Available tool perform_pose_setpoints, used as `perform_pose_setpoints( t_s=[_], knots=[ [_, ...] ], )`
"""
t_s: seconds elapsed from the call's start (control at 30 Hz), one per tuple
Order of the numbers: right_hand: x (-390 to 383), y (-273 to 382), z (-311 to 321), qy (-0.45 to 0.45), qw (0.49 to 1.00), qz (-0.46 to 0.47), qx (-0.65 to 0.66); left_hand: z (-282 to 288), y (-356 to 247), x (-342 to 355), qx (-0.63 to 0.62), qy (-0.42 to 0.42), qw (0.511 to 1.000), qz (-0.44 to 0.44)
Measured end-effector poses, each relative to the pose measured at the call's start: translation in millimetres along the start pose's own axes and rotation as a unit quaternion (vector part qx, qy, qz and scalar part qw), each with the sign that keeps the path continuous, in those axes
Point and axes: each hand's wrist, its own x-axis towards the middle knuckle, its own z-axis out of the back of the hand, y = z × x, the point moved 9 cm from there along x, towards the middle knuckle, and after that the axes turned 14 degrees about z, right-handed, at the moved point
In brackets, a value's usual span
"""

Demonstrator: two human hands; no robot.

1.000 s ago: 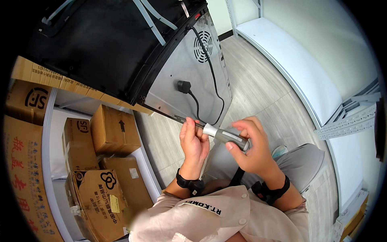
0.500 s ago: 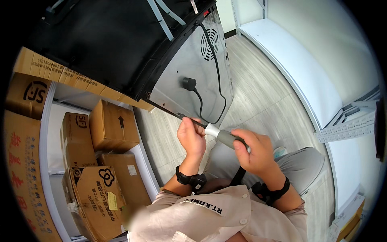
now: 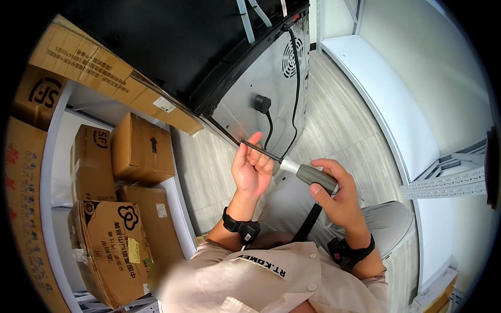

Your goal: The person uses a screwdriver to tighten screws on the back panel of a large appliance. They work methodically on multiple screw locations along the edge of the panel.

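A screwdriver (image 3: pixel 318 178) with a grey and white handle and a dark shaft lies slantwise across my two hands. My right hand (image 3: pixel 339 195) is loosely wrapped round the handle, thumb on the near side. At the shaft's tip, my left hand (image 3: pixel 252 169) pinches with thumb and index finger, the other fingers half curled; whether a small screw sits there I cannot tell. Just beyond stands a boxy appliance with a black panel (image 3: pixel 172 47) and a grey metal side (image 3: pixel 237 112). A black plug (image 3: pixel 262 104) on a cord hangs against that side, below a round vent (image 3: pixel 292 57).
On the left, several cardboard boxes (image 3: pixel 142 148) fill a white shelf (image 3: pixel 180 219). A flattened carton (image 3: pixel 120 78) lies under the appliance. White shelving (image 3: pixel 386 104) curves along the right, over a pale wood-look floor (image 3: pixel 339 125).
The screwdriver tip has come away from the appliance's lower edge. My left fingers have opened somewhat around the shaft, and my right grip has loosened. The view has shifted slightly.
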Motion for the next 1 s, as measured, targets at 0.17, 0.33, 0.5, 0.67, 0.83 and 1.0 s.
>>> perform_pose_setpoints(
  t_s=[0.17, 0.33, 0.5, 0.67, 0.83, 1.0],
  knots=[
    [-2, 1, 3, -0.017, 0.994, 0.086, -0.071, -6, -1, -3, -0.010, -0.012, 1.000, -0.014],
    [-5, -1, 1, -0.009, 0.998, 0.022, -0.057, -13, -2, -5, -0.011, 0.013, 1.000, -0.006],
    [-5, -1, 1, -0.041, 0.997, 0.055, -0.042, -16, -4, -6, 0.001, 0.027, 1.000, -0.007],
    [-11, -10, -2, -0.024, 0.994, -0.107, 0.028, -17, -5, -8, -0.009, 0.021, 1.000, -0.005],
    [-11, -6, -7, -0.043, 0.979, -0.125, 0.152, -14, -3, -8, 0.010, -0.003, 1.000, -0.010],
    [-2, 34, 5, -0.053, 0.981, 0.166, -0.081, -10, -5, -9, 0.011, -0.034, 0.999, -0.026]
  ],
)
